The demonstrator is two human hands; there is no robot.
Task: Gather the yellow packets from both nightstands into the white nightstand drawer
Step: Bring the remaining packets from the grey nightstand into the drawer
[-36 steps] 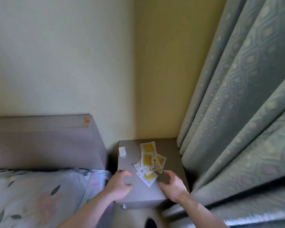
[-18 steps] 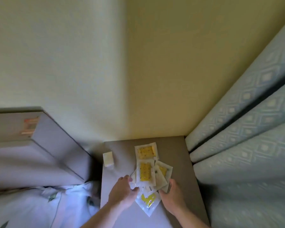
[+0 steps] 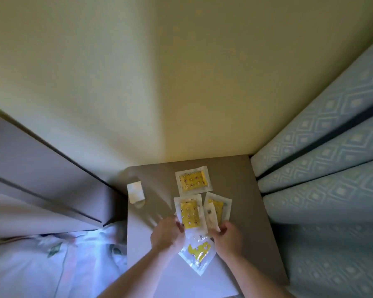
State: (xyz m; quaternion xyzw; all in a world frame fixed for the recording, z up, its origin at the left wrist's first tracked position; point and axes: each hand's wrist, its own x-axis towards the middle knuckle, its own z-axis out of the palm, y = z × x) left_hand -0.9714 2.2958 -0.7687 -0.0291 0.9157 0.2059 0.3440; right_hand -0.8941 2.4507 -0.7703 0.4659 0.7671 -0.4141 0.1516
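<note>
Several yellow packets in clear wrappers lie on the grey nightstand top [image 3: 241, 190]. One packet [image 3: 193, 180] rests alone toward the wall. Nearer me, a second packet [image 3: 189, 214] and a third [image 3: 217, 208] overlap. A further packet [image 3: 199, 253] lies closest, between my wrists. My left hand [image 3: 167, 234] touches the left edge of the overlapping packets with its fingertips. My right hand [image 3: 228, 237] pinches their lower right edge. No drawer is in view.
A small white box [image 3: 135, 191] stands at the nightstand's left edge. The grey headboard [image 3: 41, 175] and floral bedding [image 3: 52, 261] lie to the left. Patterned blue curtains [image 3: 332, 168] hang against the right side. Yellow walls meet behind.
The camera has closed in on the nightstand. Both hands have moved forward from the front edge onto the overlapping packets and now touch them.
</note>
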